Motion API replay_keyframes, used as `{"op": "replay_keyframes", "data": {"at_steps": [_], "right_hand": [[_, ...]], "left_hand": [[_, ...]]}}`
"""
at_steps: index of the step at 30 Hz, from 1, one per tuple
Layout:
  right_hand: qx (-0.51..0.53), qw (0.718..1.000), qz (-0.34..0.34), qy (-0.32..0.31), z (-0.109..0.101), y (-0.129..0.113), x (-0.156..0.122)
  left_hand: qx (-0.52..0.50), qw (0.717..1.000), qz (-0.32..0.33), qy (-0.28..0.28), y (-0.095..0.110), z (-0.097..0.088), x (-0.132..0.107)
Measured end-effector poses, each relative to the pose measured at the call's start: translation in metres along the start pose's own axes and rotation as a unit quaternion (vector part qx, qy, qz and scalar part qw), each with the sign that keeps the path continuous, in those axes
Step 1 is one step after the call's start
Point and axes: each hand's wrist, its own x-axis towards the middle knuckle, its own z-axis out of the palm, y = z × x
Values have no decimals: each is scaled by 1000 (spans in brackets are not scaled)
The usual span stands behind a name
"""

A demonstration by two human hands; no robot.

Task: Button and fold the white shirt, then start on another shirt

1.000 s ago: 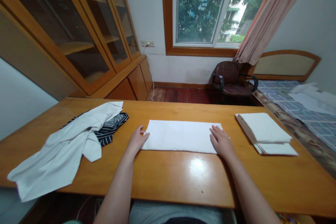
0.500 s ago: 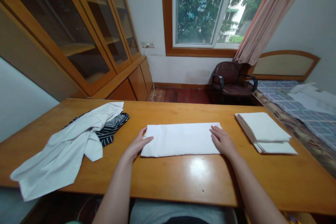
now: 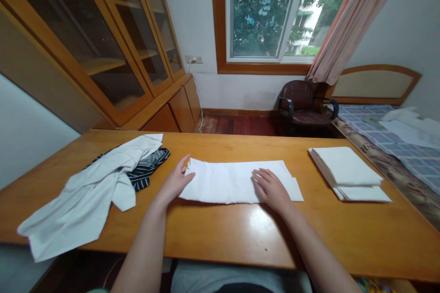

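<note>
Person: left hand (image 3: 174,182) and right hand (image 3: 271,188), forearms bare to the frame edge. Lap: grey garment (image 3: 202,277), dark patch at lower edge.

Location type: room in a home, used as a bedroom.

- A bed (image 3: 405,155) with a patterned cover and a curved wooden headboard (image 3: 374,84) stands on the right.
- A wooden cabinet (image 3: 103,46) with glass doors lines the left wall.
- A window (image 3: 264,9) with a pink curtain (image 3: 347,23) faces trees.
- A brown armchair (image 3: 302,105) stands on the wooden floor (image 3: 237,124).
- The wooden counter (image 3: 220,233) carries laundry: loose clothes (image 3: 92,187), a white cloth (image 3: 233,183) laid flat and a stack of folded cloths (image 3: 347,171).
</note>
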Motion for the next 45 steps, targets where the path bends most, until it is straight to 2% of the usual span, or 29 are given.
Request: {"op": "replay_keyframes", "data": {"at_steps": [5, 10, 13, 16, 20, 23, 27, 30, 31, 34, 35, 36, 38, 41, 43, 45], "right_hand": [[18, 995, -85, -49, 15, -58, 27], [9, 989, -116, -92, 40, -93, 47], [2, 987, -125, -98, 50, -104, 48], [9, 988, -127, -92, 54, -109, 46], [42, 987, -134, -77, 55, -109, 43], [97, 984, -136, -68, 52, -107, 39], [215, 972, -73, -66, 41, -100, 29], [333, 941, 49, -44, 33, -91, 20], [388, 916, 100, -32, 31, -88, 17], [541, 811, 222, -9, 29, -84, 13], [566, 787, 244, -4, 29, -86, 14], [575, 776, 259, 2, 30, -88, 15], [560, 784, 268, 18, 32, -97, 21], [510, 813, 279, 35, 35, -112, 32], [482, 823, 298, 40, 36, -119, 37], [469, 822, 319, 45, 37, -121, 38]], "left_hand": [[34, 998, 42, -19, 27, 0, -1], [37, 996, 76, -9, 34, 5, -2], [77, 990, 114, -18, 38, 13, -1], [134, 978, 148, -54, 49, 28, 3], [189, 957, 188, -118, 65, 56, 14], [194, 944, 216, -158, 68, 79, 25], [152, 947, 214, -185, 59, 102, 36], [47, 958, 174, -224, 46, 107, 42], [1, 958, 156, -242, 41, 106, 44], [-141, 947, 117, -265, 28, 101, 49], [-178, 941, 111, -264, 25, 99, 51], [-208, 936, 106, -263, 22, 99, 52], [-245, 928, 98, -262, 19, 101, 53], [-263, 927, 91, -250, 15, 111, 53], [-273, 930, 91, -228, 13, 118, 54], [-284, 935, 102, -184, 10, 120, 57]]}}
